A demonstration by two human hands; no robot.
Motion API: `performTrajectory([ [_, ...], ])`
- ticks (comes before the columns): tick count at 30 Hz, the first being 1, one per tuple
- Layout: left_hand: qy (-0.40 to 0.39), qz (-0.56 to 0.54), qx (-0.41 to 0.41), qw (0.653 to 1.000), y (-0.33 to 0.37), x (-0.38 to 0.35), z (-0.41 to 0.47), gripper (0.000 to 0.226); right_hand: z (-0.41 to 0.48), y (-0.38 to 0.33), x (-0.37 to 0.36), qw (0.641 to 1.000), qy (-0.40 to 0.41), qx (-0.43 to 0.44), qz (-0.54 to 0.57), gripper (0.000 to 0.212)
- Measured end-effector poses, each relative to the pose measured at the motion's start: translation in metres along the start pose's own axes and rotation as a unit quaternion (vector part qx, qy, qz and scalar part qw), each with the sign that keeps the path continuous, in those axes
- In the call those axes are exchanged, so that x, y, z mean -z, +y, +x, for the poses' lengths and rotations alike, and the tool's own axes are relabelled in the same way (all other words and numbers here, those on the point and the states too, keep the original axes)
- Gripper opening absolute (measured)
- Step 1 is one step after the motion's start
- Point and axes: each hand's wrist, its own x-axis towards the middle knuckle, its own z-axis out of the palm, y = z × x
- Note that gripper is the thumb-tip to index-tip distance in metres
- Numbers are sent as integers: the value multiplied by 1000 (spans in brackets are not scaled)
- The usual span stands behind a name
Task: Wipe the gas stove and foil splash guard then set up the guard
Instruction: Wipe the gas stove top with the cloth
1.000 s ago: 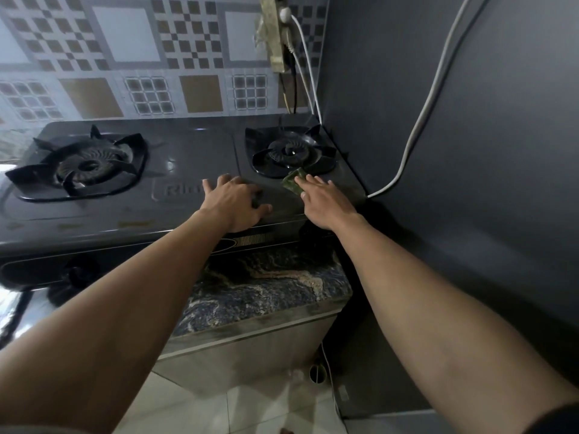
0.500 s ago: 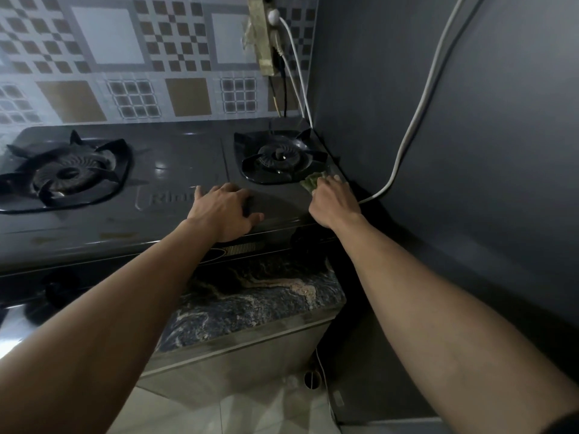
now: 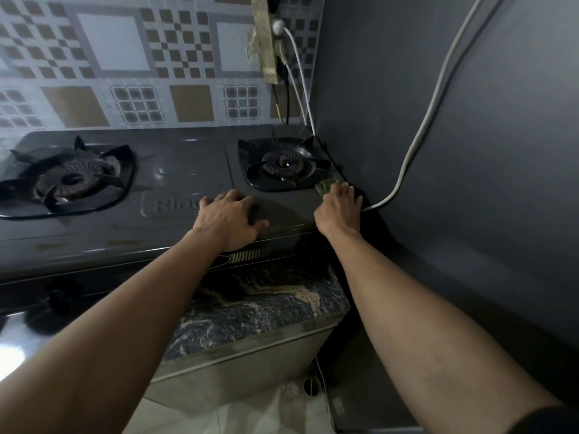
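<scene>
Right hand (image 3: 340,206) presses a small crumpled green cloth (image 3: 326,185) flat-fingered onto the dark glossy two-burner gas stove (image 3: 188,170), just right of the right burner (image 3: 283,164). Left hand (image 3: 232,219) lies open, palm down, near the stove front, holding nothing. The cloth looks soft and light, best bunched under the fingers. The foil guard is not visible.

dark gas stove (image 3: 175,233) sits on marbled stone counter (image 3: 250,311).

Dim, soft, wide-angle edge warping
</scene>
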Motion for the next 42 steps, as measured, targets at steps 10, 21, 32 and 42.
performTrajectory([
  [10,18,-14,-16,1000,-26,6,-11,62,-32,-32,-5,996,-3,63,65,41],
  [21,38,-8,11,999,-98,20,-55,58,-78,-113,-4,984,-70,144,75,41],
  [32,43,29,70,996,-175,29,-100,62,-117,-188,-12,976,-77,188,77,46],
  [42,26,21,77,996,-212,32,-122,66,-114,-196,-10,965,-72,248,37,46],
])
